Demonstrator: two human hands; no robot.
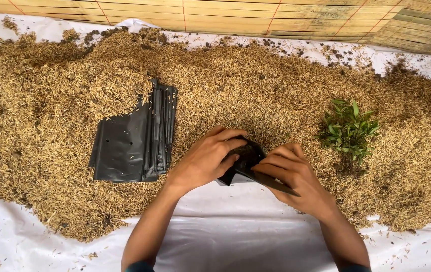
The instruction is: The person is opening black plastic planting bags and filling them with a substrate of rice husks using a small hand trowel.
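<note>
My left hand [206,157] and my right hand [290,174] both grip a small black plastic nursery bag [245,163] at the near edge of a wide heap of rice husks [256,95]. The left fingers curl over the bag's open top, which looks partly filled with dark husk mix. The right hand pinches the bag's right rim and flap. A bunch of small green seedlings [349,130] lies on the husks just right of my right hand.
A stack of flat black plastic bags [135,138] lies on the husks to the left. White plastic sheeting [235,236] covers the ground under everything. A woven bamboo mat wall [276,15] runs along the far side.
</note>
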